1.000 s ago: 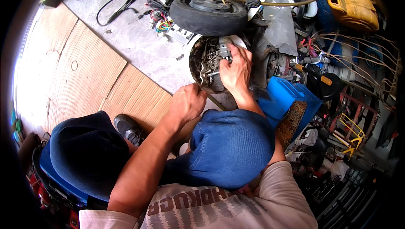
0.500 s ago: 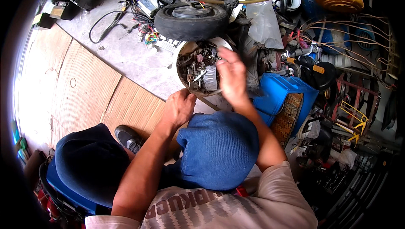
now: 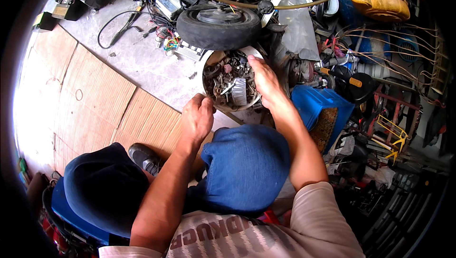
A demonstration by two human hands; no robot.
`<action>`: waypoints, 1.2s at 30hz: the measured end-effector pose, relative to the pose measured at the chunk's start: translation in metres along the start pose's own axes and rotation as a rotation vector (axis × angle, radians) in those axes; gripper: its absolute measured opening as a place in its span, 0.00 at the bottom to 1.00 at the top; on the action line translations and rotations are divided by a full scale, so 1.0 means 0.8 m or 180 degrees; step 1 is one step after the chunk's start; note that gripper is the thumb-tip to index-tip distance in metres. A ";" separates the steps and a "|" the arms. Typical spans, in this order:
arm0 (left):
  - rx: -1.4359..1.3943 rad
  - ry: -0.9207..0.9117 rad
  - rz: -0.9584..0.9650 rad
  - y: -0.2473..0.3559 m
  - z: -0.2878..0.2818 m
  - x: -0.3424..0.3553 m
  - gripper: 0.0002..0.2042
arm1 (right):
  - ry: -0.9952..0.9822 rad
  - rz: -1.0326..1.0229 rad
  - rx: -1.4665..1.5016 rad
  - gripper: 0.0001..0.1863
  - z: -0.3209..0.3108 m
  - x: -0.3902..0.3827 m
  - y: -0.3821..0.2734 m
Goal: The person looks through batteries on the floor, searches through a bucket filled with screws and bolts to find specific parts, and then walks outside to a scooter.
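Left hand: in the head view, the person's bare left hand is at the near left edge of the bucket, back upward, fingers curled in; whether they clamp the rim cannot be told.
Right hand: the bare right hand lies along the bucket's right edge, its fingers stretched and close together, pointing away from the person; whether it presses or grips there cannot be told.
Bucket: the round white bucket, filled with small dark metal parts, stands between the hands and a little beyond the left one; its mouth faces up, and being round it shows no long axis.
Ribbed piece: a grey, ribbed metal piece lies among the parts, just left of the right hand's wrist; its ribs run roughly away from the person.
Rod: a slender silvery rod slants beside the ribbed piece, its long axis running from near left to far right.
Tyre: a black rubber tyre lies just beyond both hands, its longer visible span running left to right.
Crate: a blue plastic crate sits to the right of the right hand, near its forearm.
Cardboard: a flat brown cardboard sheet spreads left of the left hand.
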State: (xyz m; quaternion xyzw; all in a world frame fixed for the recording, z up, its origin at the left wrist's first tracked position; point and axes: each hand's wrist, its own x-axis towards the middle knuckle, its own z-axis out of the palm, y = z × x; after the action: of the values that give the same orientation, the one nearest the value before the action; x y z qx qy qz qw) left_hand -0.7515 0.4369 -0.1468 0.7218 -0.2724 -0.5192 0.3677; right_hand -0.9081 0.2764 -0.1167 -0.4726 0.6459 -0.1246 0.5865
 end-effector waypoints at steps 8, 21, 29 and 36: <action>-0.0081 0.0086 0.0037 -0.001 0.006 0.004 0.19 | 0.0595 -0.0445 -0.0059 0.29 0.023 0.018 0.043; -0.0028 -0.0055 -0.0107 -0.009 0.007 0.010 0.20 | -0.0633 -0.0547 0.0707 0.30 0.066 -0.011 -0.001; -0.0051 0.0039 -0.0090 -0.014 0.006 0.012 0.21 | -0.1375 -0.0053 0.1054 0.32 0.011 -0.043 -0.060; -0.0053 -0.0082 -0.0004 -0.016 0.009 0.015 0.21 | -0.0364 -0.0130 0.0840 0.30 -0.080 -0.033 -0.033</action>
State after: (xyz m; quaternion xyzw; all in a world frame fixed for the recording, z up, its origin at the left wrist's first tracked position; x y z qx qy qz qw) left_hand -0.7547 0.4333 -0.1655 0.7122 -0.2724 -0.5309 0.3698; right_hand -0.9553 0.2575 -0.0633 -0.4107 0.5797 -0.1932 0.6767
